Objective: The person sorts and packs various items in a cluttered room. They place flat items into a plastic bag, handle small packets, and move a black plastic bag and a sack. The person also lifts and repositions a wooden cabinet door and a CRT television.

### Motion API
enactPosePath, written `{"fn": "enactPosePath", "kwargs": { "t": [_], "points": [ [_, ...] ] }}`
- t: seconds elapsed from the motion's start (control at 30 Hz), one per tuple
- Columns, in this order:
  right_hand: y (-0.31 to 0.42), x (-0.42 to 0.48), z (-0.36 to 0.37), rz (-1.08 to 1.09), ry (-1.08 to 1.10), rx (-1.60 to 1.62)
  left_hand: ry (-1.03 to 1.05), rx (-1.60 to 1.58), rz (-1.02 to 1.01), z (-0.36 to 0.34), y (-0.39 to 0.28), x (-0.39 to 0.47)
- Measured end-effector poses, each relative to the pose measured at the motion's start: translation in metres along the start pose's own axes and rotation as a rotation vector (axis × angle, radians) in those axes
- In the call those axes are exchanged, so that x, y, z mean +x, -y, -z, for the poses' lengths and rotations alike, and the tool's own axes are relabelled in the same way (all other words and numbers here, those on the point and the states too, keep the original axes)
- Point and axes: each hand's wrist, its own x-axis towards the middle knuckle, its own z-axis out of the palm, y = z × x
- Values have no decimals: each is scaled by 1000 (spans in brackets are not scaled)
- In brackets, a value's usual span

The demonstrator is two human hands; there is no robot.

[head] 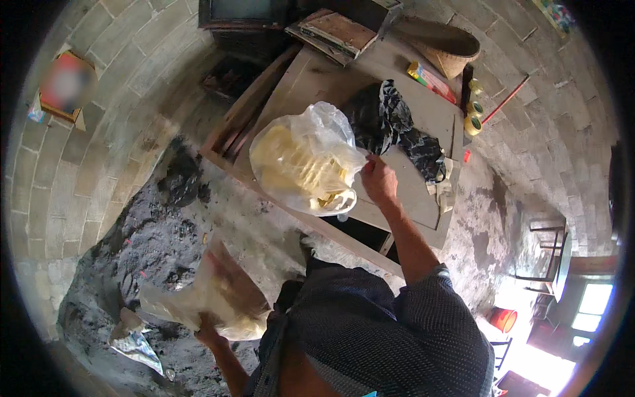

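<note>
My right hand [380, 181] pinches the gathered edge of a clear plastic bag [302, 159] that holds pale yellow pieces, their kind unclear. That bag rests at the near left edge of a worn wooden table [416, 208]. Down at the left, my left hand [211, 331] grips a second translucent plastic bag [223, 297] with something pale yellow at its bottom; it hangs beside my body, over the floor. Crumpled black plastic bags [392, 124] lie on the table just beyond my right hand.
A woven basket [441, 49], a long colourful box [431, 82] and old boards [337, 32] are at the table's far side. Yellow tape rolls [474, 124] sit by its right edge. Grey ash-like heaps [144, 258] cover the floor at left. A red bucket [503, 320] stands far right.
</note>
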Motion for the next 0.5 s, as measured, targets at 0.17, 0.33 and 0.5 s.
{"fn": "enactPosePath", "kwargs": {
  "t": [0.17, 0.33, 0.5],
  "points": [
    [2, -38, 5, -26, 247, 55, 150, -18, -123, -25, -20, 4],
    [8, -56, -16, -86, 407, -74, 243, -63, -138, -55, -41, 16],
    [-11, -39, -54, -214, 349, 146, 242, 33, -139, -66, -44, 52]
  ]
}}
